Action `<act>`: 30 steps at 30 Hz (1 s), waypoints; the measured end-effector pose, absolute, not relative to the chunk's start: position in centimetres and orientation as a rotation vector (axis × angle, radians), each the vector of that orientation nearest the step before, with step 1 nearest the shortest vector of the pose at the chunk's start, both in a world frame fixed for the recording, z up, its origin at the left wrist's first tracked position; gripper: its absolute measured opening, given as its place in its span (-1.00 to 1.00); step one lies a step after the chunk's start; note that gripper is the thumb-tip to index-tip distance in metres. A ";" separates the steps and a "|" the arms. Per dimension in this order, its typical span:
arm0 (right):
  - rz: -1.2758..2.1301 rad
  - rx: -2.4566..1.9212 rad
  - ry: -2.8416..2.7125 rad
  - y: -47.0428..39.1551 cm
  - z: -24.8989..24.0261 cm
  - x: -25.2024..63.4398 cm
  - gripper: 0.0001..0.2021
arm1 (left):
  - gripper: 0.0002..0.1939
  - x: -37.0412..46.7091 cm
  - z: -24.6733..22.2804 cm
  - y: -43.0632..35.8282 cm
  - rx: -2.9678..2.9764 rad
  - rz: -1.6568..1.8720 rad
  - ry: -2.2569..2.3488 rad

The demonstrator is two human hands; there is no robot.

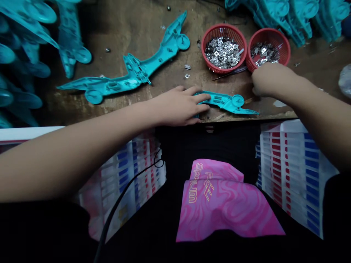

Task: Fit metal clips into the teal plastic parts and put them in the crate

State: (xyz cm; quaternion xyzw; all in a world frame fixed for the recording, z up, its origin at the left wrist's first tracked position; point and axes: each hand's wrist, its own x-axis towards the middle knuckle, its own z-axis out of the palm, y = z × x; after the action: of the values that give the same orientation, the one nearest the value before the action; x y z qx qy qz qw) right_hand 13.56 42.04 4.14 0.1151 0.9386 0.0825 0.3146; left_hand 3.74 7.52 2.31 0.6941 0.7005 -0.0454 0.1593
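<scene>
Scuffed brown wood forms your tabletop [131, 29], where a slim teal part [226, 101], pointed and bearing a round disc, lies along the near edge. Your left hand [181, 107] rests, fingers spread, on that part's left end. Beyond its right end, your right hand [270, 78] curls at a red basket [285, 51]; hidden fingertips leave any pinch impossible to tell. Behind the part, a second basket [223, 69] holds metal pieces [223, 53].
</scene>
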 end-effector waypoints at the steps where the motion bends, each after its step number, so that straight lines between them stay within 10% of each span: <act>1: 0.250 0.337 2.441 41.7 4.4 13.5 -0.53 | -0.41 3.8 2.5 7.6 1.973 -0.141 1.997; 11: 0.107 0.011 2.630 39.8 6.8 14.1 -0.97 | -0.58 3.3 2.0 7.8 2.046 0.010 1.932; 17: -0.765 -0.220 2.580 38.7 5.9 15.0 -0.72 | -0.47 3.1 -0.2 7.9 2.070 0.195 1.855; 30: -0.487 -0.277 2.508 35.3 4.6 15.2 -0.64 | -0.44 3.2 0.1 7.9 1.969 0.241 1.873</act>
State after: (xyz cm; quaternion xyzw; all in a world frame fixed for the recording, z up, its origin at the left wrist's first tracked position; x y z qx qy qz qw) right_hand 15.21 35.30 4.55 -0.1034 0.9364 -0.1816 0.2818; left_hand 3.20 7.92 0.12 0.7063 0.6720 0.0863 0.2051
